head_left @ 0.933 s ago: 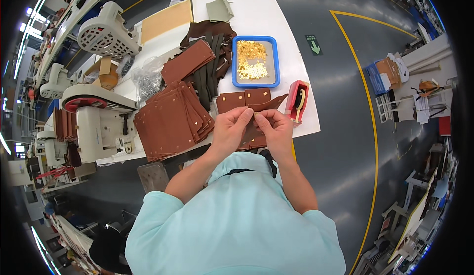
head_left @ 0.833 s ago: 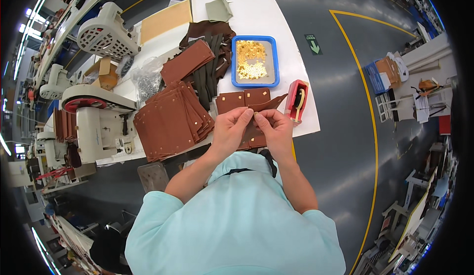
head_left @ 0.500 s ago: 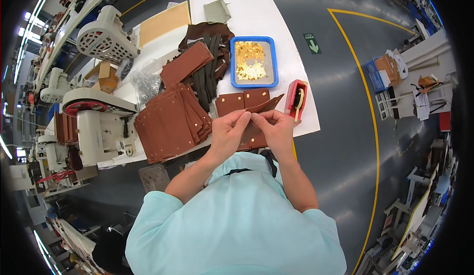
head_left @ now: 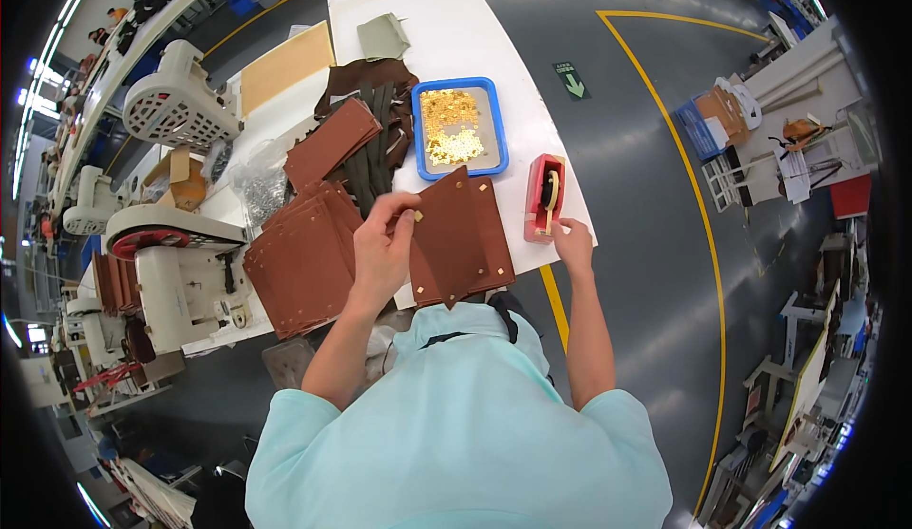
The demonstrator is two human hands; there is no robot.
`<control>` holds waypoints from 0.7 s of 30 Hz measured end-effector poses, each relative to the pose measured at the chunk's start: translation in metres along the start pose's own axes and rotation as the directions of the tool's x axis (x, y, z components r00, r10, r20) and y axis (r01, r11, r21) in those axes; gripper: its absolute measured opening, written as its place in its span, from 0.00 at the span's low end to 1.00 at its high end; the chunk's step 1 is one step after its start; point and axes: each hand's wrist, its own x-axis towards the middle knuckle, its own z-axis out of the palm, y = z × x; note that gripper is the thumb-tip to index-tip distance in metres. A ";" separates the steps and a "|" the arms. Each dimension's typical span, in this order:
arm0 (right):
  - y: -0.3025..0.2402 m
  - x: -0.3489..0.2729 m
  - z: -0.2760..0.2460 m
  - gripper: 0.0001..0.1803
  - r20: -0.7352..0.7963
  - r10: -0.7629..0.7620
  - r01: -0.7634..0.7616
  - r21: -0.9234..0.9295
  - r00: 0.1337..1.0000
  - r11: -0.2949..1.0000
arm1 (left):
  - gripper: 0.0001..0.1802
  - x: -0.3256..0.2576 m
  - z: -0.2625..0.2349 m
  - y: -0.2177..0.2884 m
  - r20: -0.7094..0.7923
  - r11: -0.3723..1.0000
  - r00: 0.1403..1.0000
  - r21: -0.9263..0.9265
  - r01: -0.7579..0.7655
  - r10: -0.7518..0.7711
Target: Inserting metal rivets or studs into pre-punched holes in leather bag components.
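Observation:
My left hand [head_left: 382, 249] is closed on the edge of a brown leather panel [head_left: 446, 230], thumb and fingers pinching it beside a small pale tape square. The panel is tilted up, one corner pointing towards me. Under it another brown panel [head_left: 496, 235] lies on the table, with small tape squares near its corners. Away to the right, my right hand [head_left: 574, 247] is at the near end of a red tape dispenser [head_left: 534, 216], its fingers pinched together at the tape's end. A roll of pale tape [head_left: 550, 190] sits in the dispenser.
Beyond the panels stands a blue-rimmed tray [head_left: 503, 130] holding many small gold pieces. Stacked brown panels [head_left: 299, 263] lie to the left, with dark strips [head_left: 366, 159] and more leather behind. White machines [head_left: 185, 244] line the left side. The white table [head_left: 565, 135] ends at the right.
My hands were together over the raised panel and have parted. The left has swung left with the panel, now spread open to view; the right has gone to the tape dispenser.

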 end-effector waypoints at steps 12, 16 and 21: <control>0.004 -0.017 0.017 0.09 0.219 0.457 -0.490 0.592 0.862 0.640 | 0.11 0.005 0.001 0.037 0.098 0.719 0.993 0.685 -0.112 0.061; 0.016 -0.032 0.032 0.08 0.127 0.470 -0.391 0.759 0.873 0.521 | 0.08 0.008 -0.003 0.033 0.223 0.555 0.959 0.781 -0.285 0.177; 0.028 -0.035 0.042 0.08 0.061 0.441 -0.327 0.762 0.895 0.558 | 0.05 0.013 -0.003 0.034 0.228 0.589 0.963 0.762 -0.268 0.143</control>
